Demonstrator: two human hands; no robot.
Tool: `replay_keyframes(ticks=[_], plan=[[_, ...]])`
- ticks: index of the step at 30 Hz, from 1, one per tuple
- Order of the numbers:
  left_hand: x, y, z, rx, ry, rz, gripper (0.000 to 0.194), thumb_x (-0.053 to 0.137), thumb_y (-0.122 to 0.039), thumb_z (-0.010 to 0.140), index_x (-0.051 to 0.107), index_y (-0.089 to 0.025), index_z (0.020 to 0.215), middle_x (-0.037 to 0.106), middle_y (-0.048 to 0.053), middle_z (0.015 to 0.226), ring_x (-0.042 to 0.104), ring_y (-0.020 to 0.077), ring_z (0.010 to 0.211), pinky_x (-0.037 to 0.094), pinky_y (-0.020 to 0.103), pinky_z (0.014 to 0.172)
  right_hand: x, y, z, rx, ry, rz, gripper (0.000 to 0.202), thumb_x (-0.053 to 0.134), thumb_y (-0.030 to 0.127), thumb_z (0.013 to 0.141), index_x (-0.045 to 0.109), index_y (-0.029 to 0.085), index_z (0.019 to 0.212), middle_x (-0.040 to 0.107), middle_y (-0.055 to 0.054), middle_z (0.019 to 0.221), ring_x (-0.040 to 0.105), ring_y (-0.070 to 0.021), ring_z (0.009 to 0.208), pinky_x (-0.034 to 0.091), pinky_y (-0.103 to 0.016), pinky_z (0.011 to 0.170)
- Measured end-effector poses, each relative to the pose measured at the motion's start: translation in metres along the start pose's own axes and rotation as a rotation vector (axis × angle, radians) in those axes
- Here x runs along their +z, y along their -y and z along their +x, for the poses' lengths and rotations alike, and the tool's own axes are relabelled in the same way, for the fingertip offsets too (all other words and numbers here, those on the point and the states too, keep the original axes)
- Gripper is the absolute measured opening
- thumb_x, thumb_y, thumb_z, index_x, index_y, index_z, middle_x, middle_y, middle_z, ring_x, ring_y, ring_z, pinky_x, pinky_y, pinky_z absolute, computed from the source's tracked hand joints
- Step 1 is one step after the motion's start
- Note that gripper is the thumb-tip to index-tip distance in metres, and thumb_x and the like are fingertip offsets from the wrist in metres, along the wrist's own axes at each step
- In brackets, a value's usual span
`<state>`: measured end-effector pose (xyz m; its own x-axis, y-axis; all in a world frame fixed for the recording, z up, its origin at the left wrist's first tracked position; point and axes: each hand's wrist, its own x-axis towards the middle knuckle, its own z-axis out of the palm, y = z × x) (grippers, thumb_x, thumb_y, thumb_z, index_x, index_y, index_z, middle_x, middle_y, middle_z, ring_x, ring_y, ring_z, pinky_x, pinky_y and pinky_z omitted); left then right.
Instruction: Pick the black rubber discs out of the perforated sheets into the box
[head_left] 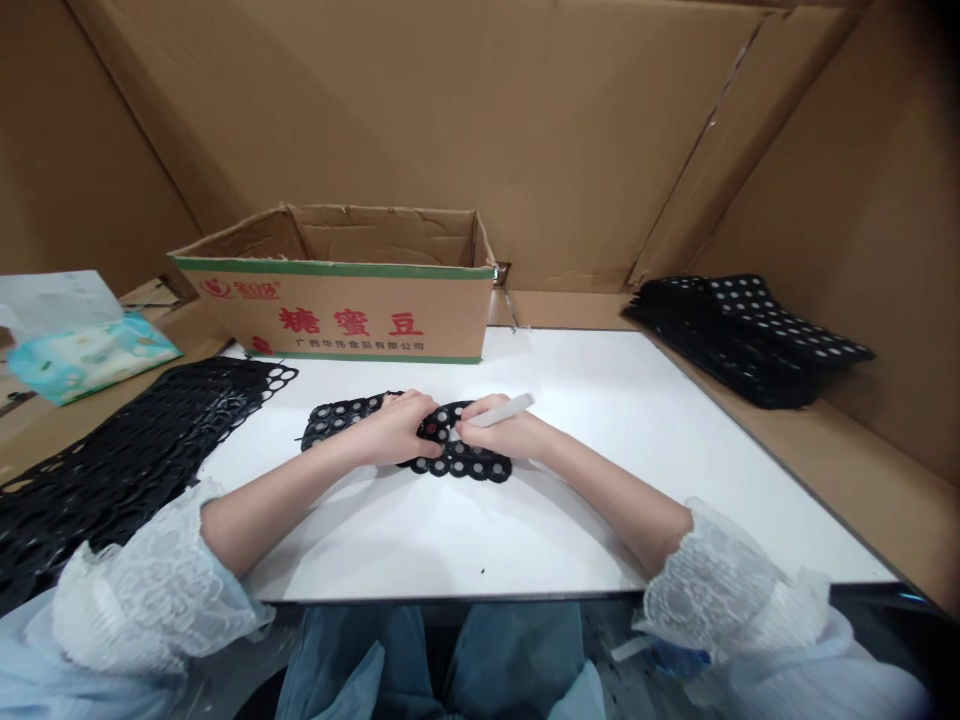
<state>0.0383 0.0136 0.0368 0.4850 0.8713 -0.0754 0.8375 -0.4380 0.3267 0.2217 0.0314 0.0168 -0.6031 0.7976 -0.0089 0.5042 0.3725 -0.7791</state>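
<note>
A black sheet with rows of round light spots [471,462] lies on the white board, stretching out to both sides of my hands. My left hand [397,430] is closed on the middle of it, thumb on top and fingertips partly hidden. Between the fingers of my right hand [499,432] is a slim white pen-like tool [504,410], its back end slanting up to the right. The tool's tip is hidden by my fingers, close to the sheet's surface and just right of my left thumb.
An open cardboard box [352,310] stands behind the sheet. Black ring-patterned mesh sheets [150,430] lie at left, below a tissue pack [90,355]. A stack of black dotted sheets [735,335] rests at right. Cardboard walls [465,120] enclose the white board [600,500].
</note>
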Motion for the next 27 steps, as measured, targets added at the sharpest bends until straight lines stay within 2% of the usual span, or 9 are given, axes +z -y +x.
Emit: replay_keyframes(ticks=[3, 6, 8, 12, 15, 22, 27], plan=[[0.0, 0.001, 0.001, -0.039, -0.018, -0.015, 0.032, 0.053, -0.046, 0.064, 0.05, -0.018, 0.077, 0.051, 0.004, 0.076, 0.048, 0.0218, 0.076, 0.035, 0.031, 0.071, -0.001, 0.0, 0.001, -0.038, -0.029, 0.023, 0.027, 0.043, 0.033, 0.069, 0.036, 0.016, 0.05, 0.032, 0.004, 0.048, 0.029, -0.0052, 0.046, 0.02, -0.021, 0.041], [-0.001, 0.006, 0.002, -0.077, -0.009, -0.112, 0.034, 0.053, -0.05, 0.063, 0.052, -0.017, 0.072, 0.051, 0.001, 0.067, 0.048, 0.0181, 0.065, 0.035, 0.028, 0.064, -0.003, 0.004, 0.001, -0.042, -0.025, 0.082, 0.023, 0.042, 0.029, 0.069, 0.036, 0.016, 0.052, 0.031, 0.004, 0.05, 0.028, -0.0052, 0.047, 0.02, -0.021, 0.042], [-0.002, 0.01, 0.003, -0.077, 0.049, -0.279, 0.033, 0.055, -0.049, 0.062, 0.052, -0.017, 0.067, 0.052, 0.0, 0.064, 0.048, 0.0158, 0.061, 0.034, 0.025, 0.058, -0.005, 0.007, 0.002, -0.045, -0.011, 0.103, 0.02, 0.042, 0.026, 0.068, 0.035, 0.016, 0.052, 0.031, 0.004, 0.051, 0.028, -0.0053, 0.047, 0.019, -0.02, 0.042], [-0.006, 0.015, 0.002, -0.079, 0.16, -0.69, 0.032, 0.057, -0.045, 0.063, 0.056, -0.016, 0.077, 0.058, 0.0, 0.075, 0.052, 0.0154, 0.066, 0.037, 0.024, 0.058, -0.011, 0.007, 0.005, -0.074, 0.02, 0.142, 0.019, 0.04, 0.023, 0.068, 0.039, 0.015, 0.051, 0.037, 0.004, 0.05, 0.034, -0.0063, 0.049, 0.024, -0.021, 0.045], [-0.01, 0.016, 0.002, -0.093, 0.221, -0.853, 0.029, 0.06, -0.041, 0.062, 0.057, -0.016, 0.078, 0.06, 0.001, 0.078, 0.053, 0.0152, 0.068, 0.04, 0.024, 0.059, -0.015, 0.005, 0.007, -0.082, 0.017, 0.18, 0.021, 0.039, 0.02, 0.068, 0.039, 0.015, 0.047, 0.04, 0.003, 0.047, 0.036, -0.0072, 0.05, 0.025, -0.022, 0.047], [-0.007, 0.018, 0.002, -0.14, 0.206, -0.961, 0.026, 0.062, -0.036, 0.063, 0.054, -0.014, 0.074, 0.059, 0.002, 0.076, 0.053, 0.0137, 0.065, 0.04, 0.023, 0.057, -0.01, 0.01, 0.002, -0.054, -0.047, 0.189, 0.018, 0.037, 0.019, 0.067, 0.038, 0.016, 0.049, 0.037, 0.003, 0.051, 0.037, -0.0089, 0.054, 0.027, -0.022, 0.051], [-0.002, 0.016, 0.002, -0.159, 0.172, -1.014, 0.022, 0.061, -0.032, 0.064, 0.056, -0.013, 0.075, 0.059, 0.002, 0.073, 0.053, 0.0122, 0.061, 0.039, 0.023, 0.054, 0.0, 0.007, 0.004, -0.113, -0.164, -0.039, 0.024, 0.037, 0.025, 0.072, 0.036, 0.017, 0.05, 0.04, -0.001, 0.066, 0.039, -0.0149, 0.078, 0.033, -0.026, 0.068]])
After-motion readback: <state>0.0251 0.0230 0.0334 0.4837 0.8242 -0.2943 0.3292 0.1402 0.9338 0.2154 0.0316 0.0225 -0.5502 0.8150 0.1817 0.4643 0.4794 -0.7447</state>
